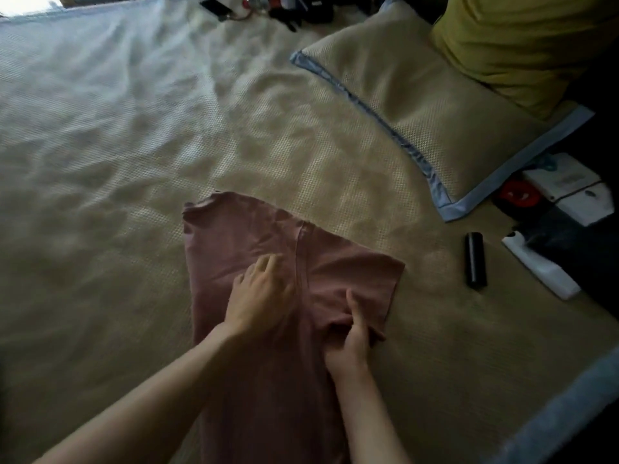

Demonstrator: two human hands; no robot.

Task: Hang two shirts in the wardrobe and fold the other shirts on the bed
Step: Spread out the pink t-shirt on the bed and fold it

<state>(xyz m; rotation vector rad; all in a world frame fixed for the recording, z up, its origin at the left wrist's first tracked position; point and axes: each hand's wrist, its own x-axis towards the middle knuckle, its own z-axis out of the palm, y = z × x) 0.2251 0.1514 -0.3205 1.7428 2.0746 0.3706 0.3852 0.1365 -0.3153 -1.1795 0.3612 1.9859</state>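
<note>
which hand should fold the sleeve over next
Right, probably. The right hand already pinches the pink shirt at its sleeve, which sticks out on that side. The left hand lies flat on the shirt's body and can hold it down.

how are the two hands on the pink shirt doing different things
The left hand lies flat with fingers spread, pressing on the middle of the pink shirt; the right hand pinches a fold of cloth by the sleeve. The left hand reaches farther up the shirt, while the right hand sits nearer the person, toward the shirt's right edge. Both touch the same shirt, spread on the bed.
</note>
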